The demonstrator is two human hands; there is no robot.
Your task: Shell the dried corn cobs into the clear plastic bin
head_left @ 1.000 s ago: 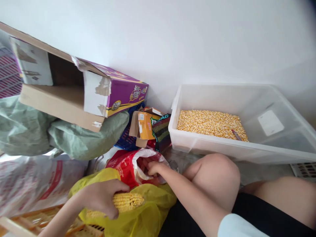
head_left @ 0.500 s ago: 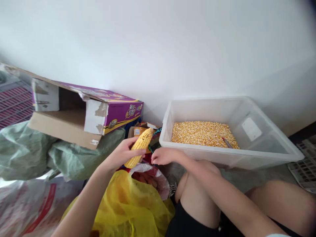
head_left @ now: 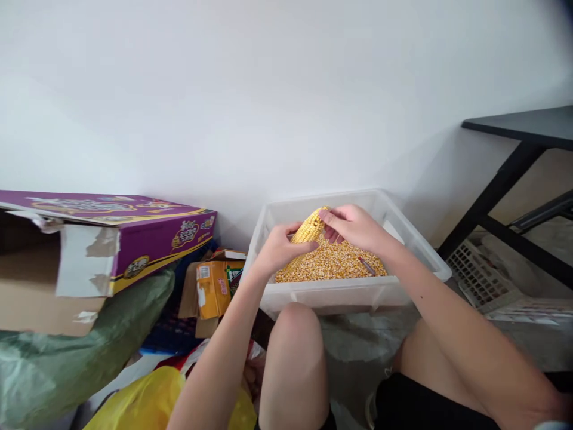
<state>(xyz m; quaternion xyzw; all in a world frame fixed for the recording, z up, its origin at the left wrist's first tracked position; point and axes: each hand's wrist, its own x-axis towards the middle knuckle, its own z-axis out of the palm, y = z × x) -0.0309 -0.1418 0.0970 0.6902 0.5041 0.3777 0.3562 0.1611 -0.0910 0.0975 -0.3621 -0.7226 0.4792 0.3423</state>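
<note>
My left hand (head_left: 283, 246) is wrapped round the lower part of a yellow corn cob (head_left: 308, 230), which tilts up to the right over the clear plastic bin (head_left: 331, 295). My right hand (head_left: 356, 227) is at the cob's upper tip, its thumb pressed there and its fingers curled. A few dark gaps show near that tip. Beneath both hands, loose corn kernels (head_left: 331, 263) cover the bin's floor. On the kernels at the right lies a slim tool with a red end (head_left: 367, 266); its exact kind is unclear.
To the left, an open purple cardboard box (head_left: 165, 239) rests on a green sack (head_left: 111, 325). A small orange carton (head_left: 213, 289) stands between box and bin. A yellow bag (head_left: 143, 403) is at lower left. At right are a black table (head_left: 523, 126) and a white plastic crate (head_left: 481, 278).
The view has turned right. My left hand has carried the corn cob from above the yellow bag to over the bin, and my right hand has come up onto its tip.
</note>
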